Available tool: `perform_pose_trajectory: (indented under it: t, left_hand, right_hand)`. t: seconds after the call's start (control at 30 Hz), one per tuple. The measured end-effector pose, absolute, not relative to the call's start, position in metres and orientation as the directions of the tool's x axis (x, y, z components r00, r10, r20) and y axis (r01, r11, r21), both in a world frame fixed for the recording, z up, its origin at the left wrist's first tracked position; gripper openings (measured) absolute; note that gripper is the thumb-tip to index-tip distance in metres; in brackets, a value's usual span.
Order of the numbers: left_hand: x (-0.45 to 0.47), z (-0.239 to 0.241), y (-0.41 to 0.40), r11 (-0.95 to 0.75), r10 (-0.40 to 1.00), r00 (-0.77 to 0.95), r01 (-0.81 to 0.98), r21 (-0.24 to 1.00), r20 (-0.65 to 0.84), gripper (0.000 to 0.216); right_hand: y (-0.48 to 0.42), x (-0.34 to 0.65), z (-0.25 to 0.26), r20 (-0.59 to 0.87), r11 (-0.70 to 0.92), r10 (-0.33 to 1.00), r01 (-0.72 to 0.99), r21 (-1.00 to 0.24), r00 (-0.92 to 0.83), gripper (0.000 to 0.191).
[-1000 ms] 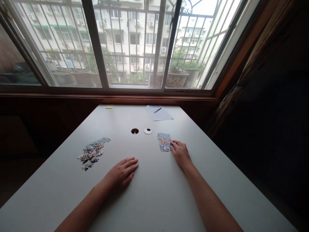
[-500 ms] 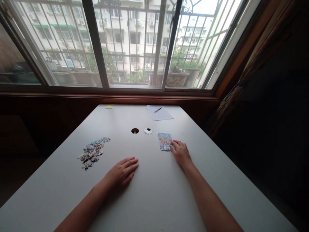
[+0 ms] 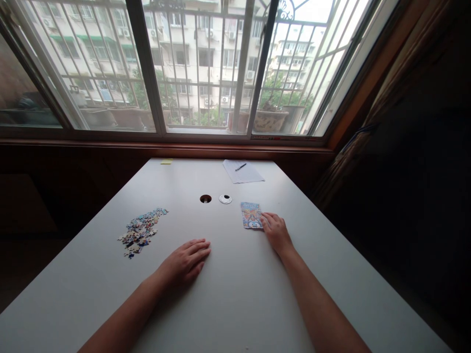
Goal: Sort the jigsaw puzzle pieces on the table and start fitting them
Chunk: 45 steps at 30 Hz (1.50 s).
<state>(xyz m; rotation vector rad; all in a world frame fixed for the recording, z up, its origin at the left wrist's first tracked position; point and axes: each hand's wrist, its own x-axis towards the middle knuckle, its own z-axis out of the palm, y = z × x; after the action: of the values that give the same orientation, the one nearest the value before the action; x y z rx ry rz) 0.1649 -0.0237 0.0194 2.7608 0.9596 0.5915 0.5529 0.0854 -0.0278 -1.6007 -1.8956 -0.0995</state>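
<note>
A small, colourful picture card (image 3: 251, 215) with ragged edges lies flat on the white table (image 3: 235, 294). My right hand (image 3: 275, 231) is at its lower right edge, with bent fingertips and thumb closed on that edge. To the left, my left hand (image 3: 187, 260) rests flat on the tabletop, fingers stretched out and holding nothing. Beyond it, a loose heap of jigsaw puzzle pieces (image 3: 142, 230) is spread over the left side of the table. Some pieces show blue and orange print, others a pale side.
A round cable hole (image 3: 205, 199) and its white cover (image 3: 225, 199) are mid-table. Towards the window (image 3: 206, 73) lie paper sheets (image 3: 250, 174) with a pen (image 3: 240, 167) on top, and a yellow note (image 3: 167, 162). A curtain (image 3: 360, 132) hangs at right.
My right fingers have shifted very slightly at the card's edge, showing a little more of its lower corner. My left hand and the puzzle pieces stay in place.
</note>
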Motion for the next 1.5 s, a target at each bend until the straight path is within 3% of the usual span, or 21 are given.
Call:
perform_pose_trajectory:
  t: [0.17, 0.43, 0.63, 0.77, 0.87, 1.2, 1.5]
  left_hand:
    - [0.155, 0.023, -0.018, -0.766, 0.642, 0.662, 0.54, 0.348, 0.386, 0.046]
    - [0.103, 0.048, 0.01, -0.582, 0.787, 0.378, 0.715, 0.386, 0.487, 0.039]
    - [0.016, 0.032, 0.055, -0.413, 0.849, 0.196, 0.826, 0.384, 0.491, 0.053]
    - [-0.04, 0.009, 0.071, -0.213, 0.915, -0.004, 0.844, 0.492, 0.403, 0.069]
    - [-0.06, 0.001, 0.074, -0.157, 0.93, -0.058, 0.83, 0.535, 0.363, 0.073]
    - [-0.038, -0.004, 0.089, -0.233, 0.966, 0.132, 0.823, 0.519, 0.223, 0.073]
    - [-0.021, -0.009, 0.093, -0.352, 0.935, 0.324, 0.889, 0.291, 0.142, 0.059]
  right_hand:
    - [0.084, 0.552, -0.023, 0.52, 0.268, 0.853, 0.896, -0.355, -0.049, 0.042]
    - [0.084, 0.552, -0.023, 0.533, 0.28, 0.845, 0.882, -0.379, -0.04, 0.042]
    - [0.083, 0.552, -0.021, 0.534, 0.285, 0.845, 0.873, -0.395, -0.035, 0.043]
    - [0.083, 0.551, -0.02, 0.543, 0.287, 0.839, 0.866, -0.409, -0.022, 0.042]
    - [0.082, 0.551, -0.02, 0.549, 0.29, 0.835, 0.862, -0.416, -0.016, 0.041]
    - [0.081, 0.551, -0.018, 0.554, 0.314, 0.832, 0.846, -0.431, -0.027, 0.041]
    - [0.08, 0.551, -0.017, 0.555, 0.321, 0.832, 0.838, -0.441, -0.027, 0.04]
